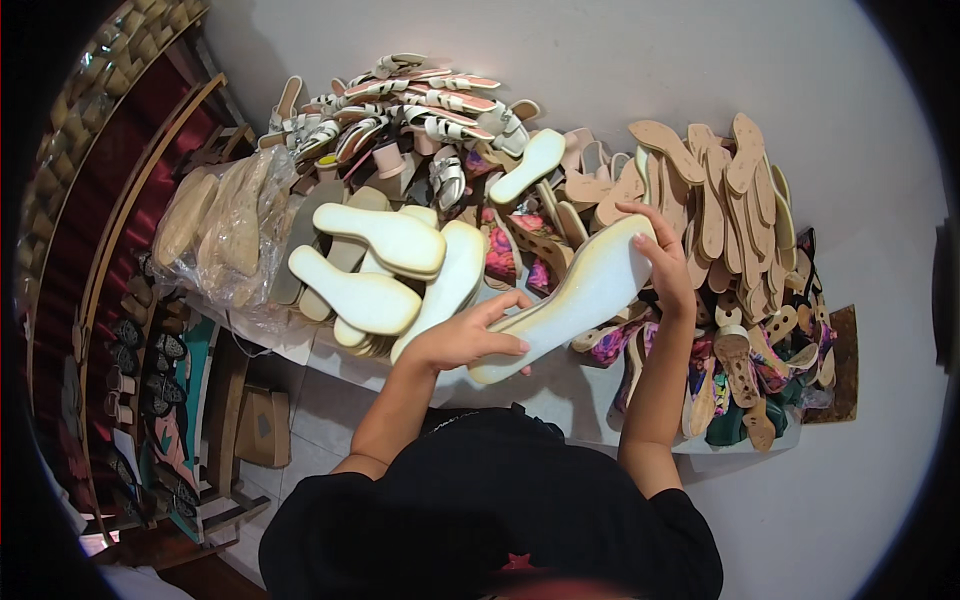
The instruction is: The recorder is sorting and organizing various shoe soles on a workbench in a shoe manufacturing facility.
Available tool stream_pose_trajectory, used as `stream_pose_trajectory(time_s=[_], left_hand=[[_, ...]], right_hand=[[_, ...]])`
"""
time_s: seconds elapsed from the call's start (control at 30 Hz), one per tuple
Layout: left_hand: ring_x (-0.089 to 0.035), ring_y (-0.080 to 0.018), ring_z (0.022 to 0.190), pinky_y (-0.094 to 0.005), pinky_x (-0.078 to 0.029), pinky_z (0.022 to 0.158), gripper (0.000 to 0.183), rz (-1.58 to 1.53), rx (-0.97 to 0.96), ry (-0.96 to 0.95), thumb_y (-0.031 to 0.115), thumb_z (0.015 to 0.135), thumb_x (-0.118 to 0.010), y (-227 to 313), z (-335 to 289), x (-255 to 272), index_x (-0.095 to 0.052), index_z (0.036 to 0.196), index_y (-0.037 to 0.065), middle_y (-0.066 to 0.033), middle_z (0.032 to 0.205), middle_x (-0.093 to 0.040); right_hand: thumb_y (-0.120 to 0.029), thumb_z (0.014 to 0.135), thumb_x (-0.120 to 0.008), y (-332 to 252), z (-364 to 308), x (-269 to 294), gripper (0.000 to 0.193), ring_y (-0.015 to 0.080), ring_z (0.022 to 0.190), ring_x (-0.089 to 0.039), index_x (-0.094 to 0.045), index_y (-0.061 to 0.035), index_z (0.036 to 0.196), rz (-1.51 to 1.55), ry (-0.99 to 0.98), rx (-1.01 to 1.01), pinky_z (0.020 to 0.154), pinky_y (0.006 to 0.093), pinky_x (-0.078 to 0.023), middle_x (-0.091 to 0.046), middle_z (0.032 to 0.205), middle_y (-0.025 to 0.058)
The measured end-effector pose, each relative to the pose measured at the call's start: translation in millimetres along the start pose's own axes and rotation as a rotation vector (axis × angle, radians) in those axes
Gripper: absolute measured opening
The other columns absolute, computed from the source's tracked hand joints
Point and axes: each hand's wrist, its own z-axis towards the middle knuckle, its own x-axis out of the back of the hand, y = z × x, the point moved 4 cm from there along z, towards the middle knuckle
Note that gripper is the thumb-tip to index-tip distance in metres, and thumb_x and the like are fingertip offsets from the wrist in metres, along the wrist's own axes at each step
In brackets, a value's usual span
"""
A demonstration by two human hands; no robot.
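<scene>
Between my two hands, above the table's front edge, I hold a white shoe sole with a yellowish rim, slanting up to the right. My left hand grips its lower left end, thumb on top and fingers underneath. At the upper right end my right hand is closed on it, thumb over the face and fingers round the edge. Whether more than one sole is in my grip I cannot tell. Just left lie stacked white soles of the same kind, and another white sole rests farther back.
Tan insoles pile up at the right, with floral wedge pieces before them. White strappy sandals heap at the back by the wall. A plastic bag of soles sits left on the table. Shelves of shoes and a cardboard box stand farther left.
</scene>
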Motion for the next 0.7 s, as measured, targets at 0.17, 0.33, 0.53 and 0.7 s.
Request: stream_pose_trajectory(time_s=[0.17,0.33,0.53,0.7], left_hand=[[-0.057,-0.015,0.096,-0.0259,-0.044,0.087,0.055,0.011,-0.19,0.245,0.011,0.073,-0.067,8,-57,54,-0.048,0.122,-0.004,-0.0104,0.112,-0.058],[-0.062,-0.0181,0.084,-0.024,-0.052,0.065,0.048,0.096,-0.457,0.839,0.006,0.081,-0.061,25,-120,125,-0.04,0.125,0.006,-0.011,0.108,-0.056],[-0.06,-0.0128,0.07,-0.0218,-0.048,0.057,0.037,0.232,-0.436,1.08,0.008,0.087,-0.055,17,-175,194,-0.042,0.119,-0.004,-0.0106,0.096,-0.058],[-0.059,-0.0121,0.069,-0.0216,-0.048,0.057,0.04,0.254,-0.322,1.066,0.008,0.087,-0.056,5,-204,229,-0.042,0.122,-0.005,-0.0108,0.096,-0.057]], right_hand=[[-0.01,0.084,-0.052,6,0,-50,0.032,0.009,0.08,-0.053,-0.053,-0.0019,0.115,-0.023,0.032,-0.009,0.073,0.0209,-0.042,-0.058,0.091,0.0027],[-0.006,0.086,-0.045,44,14,-121,0.025,0.0125,0.083,-0.055,-0.051,-0.0003,0.11,-0.023,0.251,-0.051,0.075,0.0245,-0.044,-0.058,0.096,0.006],[-0.012,0.077,-0.06,54,10,-216,0.062,0.0287,0.115,-0.041,-0.033,-0.0017,0.131,-0.504,0.122,0.182,0.1,0.0344,-0.031,-0.038,0.125,0.0184],[-0.015,0.06,-0.075,40,-5,-258,0.087,0.0348,0.117,-0.038,-0.03,-0.0045,0.134,-0.537,-0.094,0.012,0.1,0.0394,-0.033,-0.036,0.122,0.0197]])
